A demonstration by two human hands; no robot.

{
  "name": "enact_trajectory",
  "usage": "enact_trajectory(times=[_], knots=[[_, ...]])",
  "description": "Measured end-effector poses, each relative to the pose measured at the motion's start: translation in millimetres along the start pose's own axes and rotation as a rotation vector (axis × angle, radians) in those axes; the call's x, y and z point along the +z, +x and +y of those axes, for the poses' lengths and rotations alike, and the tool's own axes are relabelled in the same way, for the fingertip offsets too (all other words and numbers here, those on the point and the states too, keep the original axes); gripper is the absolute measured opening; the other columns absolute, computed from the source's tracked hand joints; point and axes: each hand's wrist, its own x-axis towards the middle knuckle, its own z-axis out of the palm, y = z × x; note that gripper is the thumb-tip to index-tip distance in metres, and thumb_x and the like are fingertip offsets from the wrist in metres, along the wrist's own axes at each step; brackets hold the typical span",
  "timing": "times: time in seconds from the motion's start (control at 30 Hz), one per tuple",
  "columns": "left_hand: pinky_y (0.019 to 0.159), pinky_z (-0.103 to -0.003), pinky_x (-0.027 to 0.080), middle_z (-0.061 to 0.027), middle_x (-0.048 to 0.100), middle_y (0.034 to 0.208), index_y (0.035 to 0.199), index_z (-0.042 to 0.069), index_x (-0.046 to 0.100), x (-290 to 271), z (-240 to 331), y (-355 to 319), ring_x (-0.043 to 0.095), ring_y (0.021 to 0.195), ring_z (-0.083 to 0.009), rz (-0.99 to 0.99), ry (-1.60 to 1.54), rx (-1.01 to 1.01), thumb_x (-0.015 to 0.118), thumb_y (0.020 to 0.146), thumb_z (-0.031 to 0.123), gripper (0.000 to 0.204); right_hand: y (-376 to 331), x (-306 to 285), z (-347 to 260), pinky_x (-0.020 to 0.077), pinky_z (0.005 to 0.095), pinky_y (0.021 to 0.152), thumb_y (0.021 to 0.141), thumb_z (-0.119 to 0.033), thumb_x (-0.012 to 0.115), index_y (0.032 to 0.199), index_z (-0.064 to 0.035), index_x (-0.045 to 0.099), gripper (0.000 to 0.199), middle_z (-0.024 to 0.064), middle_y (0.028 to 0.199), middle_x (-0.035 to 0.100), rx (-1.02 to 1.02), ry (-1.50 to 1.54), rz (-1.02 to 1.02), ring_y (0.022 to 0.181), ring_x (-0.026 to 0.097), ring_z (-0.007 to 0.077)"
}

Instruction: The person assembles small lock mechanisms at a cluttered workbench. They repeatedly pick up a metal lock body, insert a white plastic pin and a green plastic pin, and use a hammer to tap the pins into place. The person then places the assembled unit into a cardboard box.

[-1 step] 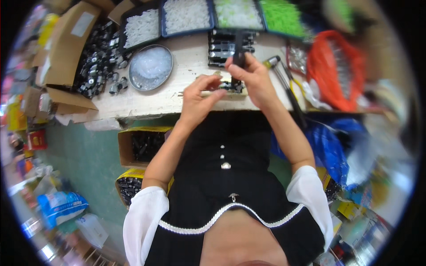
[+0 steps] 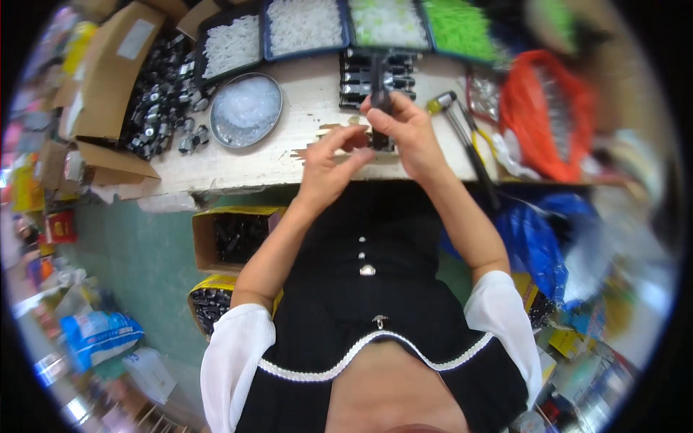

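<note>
Black and slim, a small part point(image 2: 380, 101) stands upright between the fingers of our right hand point(image 2: 408, 133), which close around its lower end over the near edge of the worktable point(image 2: 303, 155). Our left hand point(image 2: 328, 162) sits just beside it, thumb and forefinger drawn narrow toward each other at the tips; whether they pinch anything is too small to tell. Both hands nearly touch above a worn, chipped patch of the tabletop.

Just beyond the right hand lies a row of black and silver parts point(image 2: 364, 76). To its right rests a hammer with a yellow head point(image 2: 444, 105), its dark handle running toward us, and past that a heap of orange netting point(image 2: 548, 115). To the left of our hands sits a round metal dish of clear pieces point(image 2: 245, 108), with loose black and silver fittings point(image 2: 162, 108) spilling out of an open cardboard box point(image 2: 108, 72) beside it.

Along the far edge stand four trays: three of white pieces point(image 2: 303, 25) and one of bright green pieces point(image 2: 458, 29). Under the table, by our left arm, two cartons of dark parts point(image 2: 234, 238) stand on the green floor.
</note>
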Motion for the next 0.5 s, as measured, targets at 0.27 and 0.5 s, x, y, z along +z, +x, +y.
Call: enact_trajectory(times=[0.27,0.5], knots=[[0.076,-0.023,0.048,-0.005,0.062,0.097,0.117,-0.003,0.056,-4.1,9.8,-6.6,0.057,0.086,-0.0092,0.115,-0.329,-0.248,0.054,0.088,0.002,0.029,-13.2,-13.2,2.3,0.038,0.032,0.084,0.072,-0.012,0.072,0.105,-0.007,0.061,0.035,0.0058,0.105,0.055,-0.552,-0.869,0.127,0.096,0.051,0.0162],[0.071,-0.023,0.044,-0.0038,0.061,0.092,0.108,-0.001,0.062,-30.4,7.1,10.3,0.054,0.078,-0.0094,-0.173,-0.07,-0.2,0.057,0.085,0.006,0.024,-9.0,-11.9,-9.9,0.0308,0.0406,0.087,0.066,-0.016,0.073,0.099,-0.0137,0.061,0.036,-0.0018,0.098,0.058,-0.871,-1.505,-0.237,0.095,0.05,0.0178]])
